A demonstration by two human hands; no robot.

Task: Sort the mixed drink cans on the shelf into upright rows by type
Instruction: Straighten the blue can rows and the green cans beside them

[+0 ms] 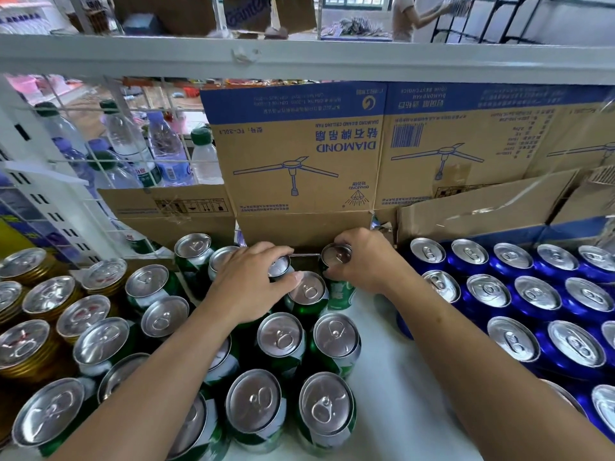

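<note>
Several green cans stand upright in rows across the middle of the white shelf (392, 377). My left hand (253, 281) grips the top of one green can (279, 266) at the back of these rows. My right hand (366, 261) curls round another green can (337, 261) just right of it, against the cardboard. Between the hands stands a further green can (307, 291). Gold cans (50, 294) fill the left side. Blue cans (532, 294) stand in rows on the right.
A cardboard fan box (299, 154) forms a wall behind the cans. Water bottles (133, 148) lie behind a wire grille at the back left. A white perforated crate (43, 201) sits at the left. An upper shelf edge (299, 58) hangs overhead.
</note>
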